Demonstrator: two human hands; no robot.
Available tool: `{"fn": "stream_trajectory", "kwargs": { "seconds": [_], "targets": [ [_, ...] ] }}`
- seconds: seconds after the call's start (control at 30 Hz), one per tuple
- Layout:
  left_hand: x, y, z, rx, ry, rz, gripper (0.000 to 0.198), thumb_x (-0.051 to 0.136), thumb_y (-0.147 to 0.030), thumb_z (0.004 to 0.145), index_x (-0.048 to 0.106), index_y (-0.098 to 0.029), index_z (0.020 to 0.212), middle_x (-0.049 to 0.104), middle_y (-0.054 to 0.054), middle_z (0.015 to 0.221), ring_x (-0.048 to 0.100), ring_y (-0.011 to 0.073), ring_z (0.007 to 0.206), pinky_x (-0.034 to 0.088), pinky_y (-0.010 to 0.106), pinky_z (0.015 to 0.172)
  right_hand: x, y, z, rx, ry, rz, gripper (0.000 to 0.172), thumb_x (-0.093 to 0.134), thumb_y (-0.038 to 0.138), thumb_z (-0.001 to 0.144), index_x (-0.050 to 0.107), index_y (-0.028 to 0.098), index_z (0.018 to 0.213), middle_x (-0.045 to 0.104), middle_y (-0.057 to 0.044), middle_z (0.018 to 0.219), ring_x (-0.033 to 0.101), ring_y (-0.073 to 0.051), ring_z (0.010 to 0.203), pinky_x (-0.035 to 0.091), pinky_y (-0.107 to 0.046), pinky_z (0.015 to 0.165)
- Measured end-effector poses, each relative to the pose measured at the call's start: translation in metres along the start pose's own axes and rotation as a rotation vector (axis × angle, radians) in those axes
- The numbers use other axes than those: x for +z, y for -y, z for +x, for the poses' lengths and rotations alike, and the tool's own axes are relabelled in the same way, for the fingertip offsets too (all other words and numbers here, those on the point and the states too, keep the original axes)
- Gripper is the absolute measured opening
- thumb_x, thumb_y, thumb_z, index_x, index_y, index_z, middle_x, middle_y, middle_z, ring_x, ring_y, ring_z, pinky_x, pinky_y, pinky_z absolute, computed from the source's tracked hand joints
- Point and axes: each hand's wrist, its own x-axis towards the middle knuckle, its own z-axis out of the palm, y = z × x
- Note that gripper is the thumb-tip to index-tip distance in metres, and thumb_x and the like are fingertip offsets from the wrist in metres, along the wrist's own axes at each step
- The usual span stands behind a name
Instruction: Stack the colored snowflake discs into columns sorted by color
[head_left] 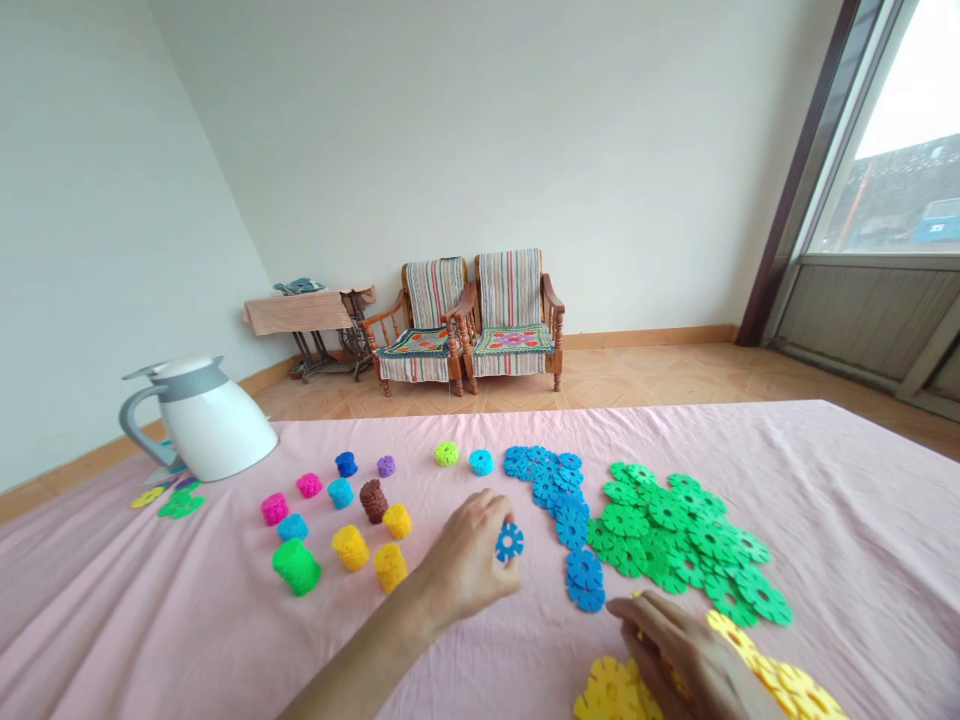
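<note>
My left hand [469, 560] is closed, its fingers and thumb pinching a blue snowflake disc [509, 542] above the pink cloth. Whether more discs sit behind that one is hidden. My right hand [679, 650] hovers low over yellow snowflake discs [611, 690], fingers loosely bent and pointing left, with no disc visible in its grip. Just beyond those fingertips lies a trail of loose blue discs [571, 522]. A broad pile of green discs [667, 530] spreads to the right of the blue ones.
Left of my left hand stand several short stacks of discs: yellow [350, 548], brown [373, 501], green [296, 567], pink [274, 508]. Lime [446, 454] and light-blue [481, 462] stacks sit farther back. A white jug [214, 425] stands at the far left.
</note>
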Motion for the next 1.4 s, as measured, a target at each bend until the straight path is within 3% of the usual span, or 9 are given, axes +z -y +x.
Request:
{"fn": "stream_trajectory", "kwargs": {
  "seconds": [0.17, 0.6, 0.77, 0.9, 1.03, 1.17, 1.4],
  "targets": [
    [-0.027, 0.032, 0.007, -0.044, -0.092, 0.07, 0.021, 0.057, -0.012, 0.063, 0.055, -0.021, 0.082, 0.06, 0.004, 0.092, 0.055, 0.0231, 0.093, 0.043, 0.032, 0.082, 0.001, 0.0, 0.0, -0.007, -0.009, -0.015, 0.034, 0.032, 0.03, 0.097, 0.066, 0.023, 0.097, 0.071, -0.006, 0.081, 0.069, -0.015, 0.068, 0.053, -0.02, 0.058],
    [-0.018, 0.05, 0.006, -0.094, -0.057, 0.068, 0.027, 0.06, -0.015, 0.063, 0.061, -0.019, 0.09, 0.063, 0.006, 0.097, 0.056, 0.0247, 0.099, 0.044, 0.034, 0.086, 0.002, 0.0, 0.001, -0.008, -0.037, -0.005, 0.032, 0.033, 0.031, 0.097, 0.064, 0.023, 0.097, 0.071, -0.004, 0.081, 0.069, -0.014, 0.069, 0.053, -0.019, 0.058],
    [-0.007, 0.03, 0.006, 0.0, -0.128, -0.068, 0.031, 0.059, -0.011, 0.068, 0.062, -0.02, 0.098, 0.062, 0.005, 0.106, 0.055, 0.0215, 0.103, 0.042, 0.032, 0.093, -0.003, 0.0, 0.002, -0.012, 0.054, -0.011, 0.03, 0.034, 0.029, 0.097, 0.064, 0.023, 0.099, 0.071, -0.005, 0.083, 0.069, -0.014, 0.071, 0.053, -0.018, 0.059],
    [0.016, -0.002, 0.011, 0.14, 0.049, -0.177, 0.027, 0.061, -0.011, 0.071, 0.064, -0.021, 0.097, 0.064, 0.003, 0.1, 0.057, 0.0193, 0.096, 0.044, 0.029, 0.088, -0.001, -0.003, 0.0, -0.01, 0.045, -0.015, 0.029, 0.034, 0.029, 0.097, 0.063, 0.023, 0.103, 0.071, -0.004, 0.085, 0.069, -0.014, 0.07, 0.052, -0.019, 0.059],
    [0.04, -0.023, 0.02, 0.203, 0.118, -0.186, 0.029, 0.071, -0.025, 0.071, 0.066, -0.02, 0.098, 0.062, 0.004, 0.098, 0.056, 0.021, 0.095, 0.045, 0.029, 0.085, 0.002, -0.004, -0.002, 0.013, 0.056, 0.001, 0.03, 0.034, 0.029, 0.097, 0.063, 0.023, 0.101, 0.069, -0.003, 0.082, 0.067, -0.013, 0.066, 0.051, -0.019, 0.057],
    [0.054, -0.03, 0.029, 0.184, 0.147, -0.163, 0.032, 0.075, -0.034, 0.066, 0.067, -0.02, 0.094, 0.058, 0.004, 0.094, 0.055, 0.022, 0.093, 0.046, 0.029, 0.082, 0.002, -0.004, -0.001, 0.05, 0.097, 0.033, 0.03, 0.034, 0.028, 0.097, 0.063, 0.023, 0.097, 0.067, -0.003, 0.077, 0.066, -0.013, 0.067, 0.051, -0.019, 0.06],
    [0.057, -0.032, 0.037, 0.15, 0.218, -0.121, 0.034, 0.073, -0.032, 0.063, 0.061, -0.019, 0.091, 0.055, 0.003, 0.091, 0.053, 0.0222, 0.091, 0.045, 0.028, 0.078, 0.003, -0.005, -0.002, 0.05, 0.097, 0.047, 0.026, 0.035, 0.024, 0.095, 0.061, 0.023, 0.099, 0.066, -0.003, 0.08, 0.066, -0.014, 0.07, 0.05, -0.02, 0.061]
  ]
}}
